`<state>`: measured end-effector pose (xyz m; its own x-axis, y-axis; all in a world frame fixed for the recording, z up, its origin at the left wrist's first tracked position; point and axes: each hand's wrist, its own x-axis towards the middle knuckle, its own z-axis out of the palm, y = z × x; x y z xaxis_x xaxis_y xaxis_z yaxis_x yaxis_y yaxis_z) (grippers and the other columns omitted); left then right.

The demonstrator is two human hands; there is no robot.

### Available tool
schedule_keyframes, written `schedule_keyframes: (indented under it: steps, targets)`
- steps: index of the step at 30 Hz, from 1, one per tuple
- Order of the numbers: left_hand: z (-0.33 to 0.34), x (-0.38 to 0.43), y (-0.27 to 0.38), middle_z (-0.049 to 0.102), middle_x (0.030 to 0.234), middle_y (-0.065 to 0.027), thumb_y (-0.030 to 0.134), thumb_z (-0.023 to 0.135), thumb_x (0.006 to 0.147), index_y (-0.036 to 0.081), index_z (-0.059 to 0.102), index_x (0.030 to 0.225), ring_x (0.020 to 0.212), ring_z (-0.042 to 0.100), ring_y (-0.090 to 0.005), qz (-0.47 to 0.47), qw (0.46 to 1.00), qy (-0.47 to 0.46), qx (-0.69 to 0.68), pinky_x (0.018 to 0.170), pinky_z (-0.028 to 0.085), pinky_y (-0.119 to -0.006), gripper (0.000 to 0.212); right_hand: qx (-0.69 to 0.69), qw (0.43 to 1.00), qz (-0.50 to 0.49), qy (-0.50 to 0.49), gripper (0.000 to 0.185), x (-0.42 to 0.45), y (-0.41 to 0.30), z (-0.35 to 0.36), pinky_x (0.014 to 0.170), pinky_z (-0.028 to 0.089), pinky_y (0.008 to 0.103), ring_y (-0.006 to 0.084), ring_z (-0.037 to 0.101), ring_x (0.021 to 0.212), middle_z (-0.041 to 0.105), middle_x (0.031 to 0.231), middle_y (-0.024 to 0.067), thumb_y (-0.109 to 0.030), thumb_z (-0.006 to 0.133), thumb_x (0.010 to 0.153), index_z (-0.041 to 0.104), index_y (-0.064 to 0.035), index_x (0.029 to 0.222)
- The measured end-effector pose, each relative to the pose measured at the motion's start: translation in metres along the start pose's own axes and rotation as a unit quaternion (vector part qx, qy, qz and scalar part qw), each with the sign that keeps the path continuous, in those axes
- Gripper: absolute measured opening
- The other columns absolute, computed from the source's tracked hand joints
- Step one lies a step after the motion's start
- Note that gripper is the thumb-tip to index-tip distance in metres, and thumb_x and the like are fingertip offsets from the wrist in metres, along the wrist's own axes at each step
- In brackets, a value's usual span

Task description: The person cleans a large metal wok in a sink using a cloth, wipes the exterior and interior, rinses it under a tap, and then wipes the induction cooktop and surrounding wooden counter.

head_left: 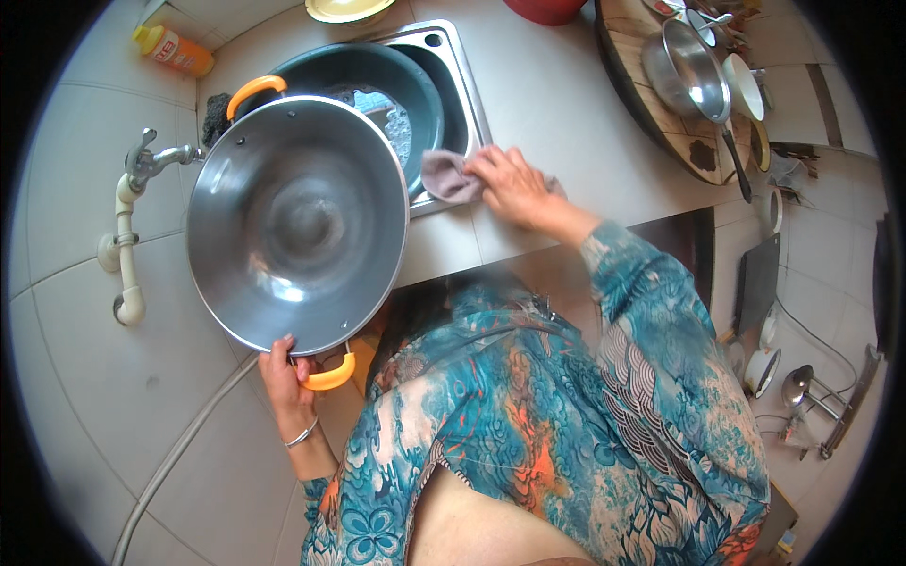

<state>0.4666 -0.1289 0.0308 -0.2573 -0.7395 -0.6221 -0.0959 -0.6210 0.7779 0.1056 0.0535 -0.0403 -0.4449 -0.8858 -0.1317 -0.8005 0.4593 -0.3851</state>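
My left hand (287, 378) grips a wide grey wok (297, 219) at its near rim, beside one of its two orange handles (331, 373). The wok is held up with its inside towards me and hides part of the sink. In my right hand (513, 184) is a crumpled greyish-pink cloth (453, 177), at the sink's near right corner and apart from the wok. Behind the wok, a dark green basin (417, 92) with some water in it sits in the stainless steel sink (463, 78).
A faucet (152, 156) juts from the tiled wall at left. An orange bottle with a yellow cap (173, 51) and a dark scrubber (216, 120) are near the sink. A steel saucepan (683, 71) rests on a round wooden board (640, 85) at right. A red bowl (545, 8) stands at the back.
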Motion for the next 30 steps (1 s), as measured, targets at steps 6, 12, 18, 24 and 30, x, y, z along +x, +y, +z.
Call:
schedule_keyframes:
  steps: [6, 12, 18, 24, 30]
  targets:
    - [0.005, -0.003, 0.000, 0.049, 0.058, -0.0005, 0.005, 0.052, 0.081, 0.004, 0.048, 0.070, 0.033, 0.036, -0.0070, 0.002, 1.000, 0.004, -0.012, 0.031, 0.027, -0.020, 0.012, 0.039, 0.995, -0.080, -0.052, 0.043, -0.056, -0.007, 0.013, 0.072, 0.052, 0.0433, 0.0311, 0.052, 0.093, 0.046, 0.113, 0.0082, -0.011, 0.061, 0.071, 0.051, -0.0190, 0.112]
    - [0.007, -0.005, 0.004, 0.049, 0.059, -0.0008, 0.005, 0.052, 0.083, 0.005, 0.050, 0.075, 0.034, 0.036, -0.0071, -0.010, 1.000, -0.008, -0.010, 0.032, 0.029, -0.019, 0.008, 0.002, 0.958, -0.191, -0.215, 0.037, -0.091, 0.019, -0.020, 0.070, 0.051, 0.0413, 0.0291, 0.051, 0.088, 0.048, 0.106, 0.0062, -0.013, 0.064, 0.069, 0.057, -0.0183, 0.106]
    - [0.004, -0.002, 0.004, 0.051, 0.062, -0.0023, 0.004, 0.050, 0.082, 0.001, 0.051, 0.082, 0.034, 0.036, -0.0076, -0.008, 0.999, -0.026, -0.023, 0.032, 0.031, -0.020, 0.004, -0.056, 0.983, -0.065, -0.165, 0.023, -0.078, 0.086, -0.091, 0.075, 0.050, 0.0416, 0.0303, 0.055, 0.094, 0.056, 0.100, 0.0062, -0.008, 0.058, 0.068, 0.064, -0.0157, 0.089]
    - [0.008, 0.003, 0.007, 0.050, 0.060, -0.0022, 0.005, 0.051, 0.081, 0.002, 0.052, 0.078, 0.035, 0.038, -0.0080, -0.029, 0.998, -0.016, -0.049, 0.035, 0.032, -0.022, 0.004, -0.292, 0.946, -0.135, -0.047, 0.031, 0.011, 0.054, -0.134, 0.085, 0.047, 0.0373, 0.0283, 0.052, 0.110, 0.051, 0.122, 0.0100, -0.022, 0.060, 0.084, 0.059, -0.0123, 0.113]
    - [0.016, 0.006, 0.008, 0.051, 0.061, -0.0029, 0.004, 0.053, 0.079, 0.002, 0.052, 0.071, 0.035, 0.039, -0.0086, -0.055, 0.996, -0.009, -0.063, 0.035, 0.033, -0.022, 0.008, 0.287, 0.924, -0.248, 0.052, 0.031, 0.167, -0.127, -0.131, 0.071, 0.050, 0.0271, 0.0140, 0.060, 0.080, 0.061, 0.093, 0.0090, -0.023, 0.054, 0.093, 0.057, -0.0042, 0.117]
